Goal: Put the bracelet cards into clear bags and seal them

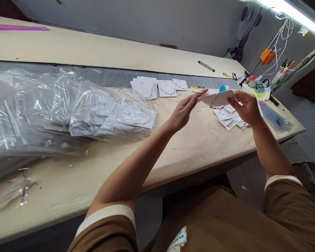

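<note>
A white jewellery card [220,99] with a thin chain on it is held above the table between both hands. My left hand [185,111] pinches its left edge with the fingertips, the other fingers stretched along it. My right hand [245,106] grips the card's right end, fingers curled round it. Under my right hand lies a loose pile of similar cards in clear sleeves [229,117]. Three white cards with necklaces [166,87] lie flat further back on the table.
A big heap of clear plastic bags with carded necklaces [68,108] covers the left of the beige table [194,147]. At the far right stand tape rolls [256,85], pens in a holder [282,71], a black marker [206,66] and a fan [248,21].
</note>
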The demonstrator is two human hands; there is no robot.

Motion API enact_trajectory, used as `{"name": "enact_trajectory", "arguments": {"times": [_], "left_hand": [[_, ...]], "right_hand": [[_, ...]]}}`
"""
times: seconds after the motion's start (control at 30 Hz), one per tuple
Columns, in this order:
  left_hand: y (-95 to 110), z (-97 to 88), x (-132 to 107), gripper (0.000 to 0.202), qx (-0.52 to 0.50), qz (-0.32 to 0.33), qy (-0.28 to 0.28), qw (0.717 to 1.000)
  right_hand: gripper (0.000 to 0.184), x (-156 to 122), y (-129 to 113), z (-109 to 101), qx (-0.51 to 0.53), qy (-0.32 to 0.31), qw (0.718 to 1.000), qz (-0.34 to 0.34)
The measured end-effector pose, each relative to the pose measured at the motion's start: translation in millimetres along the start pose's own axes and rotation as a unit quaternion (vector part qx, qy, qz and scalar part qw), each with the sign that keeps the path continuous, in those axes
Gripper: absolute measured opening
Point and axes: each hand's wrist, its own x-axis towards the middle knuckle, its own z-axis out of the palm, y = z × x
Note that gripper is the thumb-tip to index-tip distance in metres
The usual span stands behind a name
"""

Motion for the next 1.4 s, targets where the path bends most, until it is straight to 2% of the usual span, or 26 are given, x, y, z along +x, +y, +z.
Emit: {"name": "enact_trajectory", "arguments": {"times": [0.1, 0.2, 0.27, 0.33, 0.43, 0.53, 0.63, 0.83, 1.0, 1.1, 1.27, 1.4], "left_hand": [[-9, 2.2, 1, 0.057, -0.052, -0.036, 0.022, 0.998], [-13, 0.8, 1, 0.061, -0.087, -0.076, 0.015, 0.993], [-13, -0.2, 0, 0.062, -0.098, -0.086, 0.02, 0.991], [-12, 0.2, -1, 0.062, -0.093, -0.087, 0.028, 0.992], [-10, 4.6, -3, 0.062, -0.072, -0.07, 0.04, 0.994], [-10, 12.1, -6, 0.06, -0.047, -0.03, 0.05, 0.997], [-8, 19.9, -8, 0.056, 0.007, 0.005, 0.043, 0.999], [-1, 28.0, -14, 0.052, 0.13, 0.068, -0.04, 0.988], [-3, 33.7, -20, 0.051, 0.239, 0.098, -0.091, 0.962], [-3, 37.5, -24, 0.05, 0.296, 0.123, -0.116, 0.94], [2, 34.7, -23, 0.051, 0.354, 0.134, -0.141, 0.915], [5, 30.6, -21, 0.049, 0.375, 0.144, -0.134, 0.906]], "right_hand": [[0.029, -1, 9, -2, 0.115, 0.024, 0.989, 0.09], [0.034, 0, 20, -5, 0.189, 0.095, 0.967, 0.144], [0.034, -1, 27, -6, 0.243, 0.138, 0.943, 0.178], [0.028, -6, 30, -5, 0.302, 0.172, 0.907, 0.238], [0.018, -17, 26, -2, 0.368, 0.172, 0.845, 0.348], [0.021, -27, 15, 0, 0.393, 0.128, 0.821, 0.394], [0.03, -32, 4, 0, 0.395, 0.095, 0.818, 0.407], [0.028, -33, -3, -5, 0.377, 0.095, 0.835, 0.389], [0.031, -37, -3, 1, 0.34, 0.061, 0.873, 0.343], [0.038, -38, -4, 10, 0.34, 0.053, 0.881, 0.325], [0.043, -38, 0, 15, 0.339, 0.083, 0.882, 0.318], [0.047, -39, 4, 14, 0.29, 0.103, 0.909, 0.28]]}}
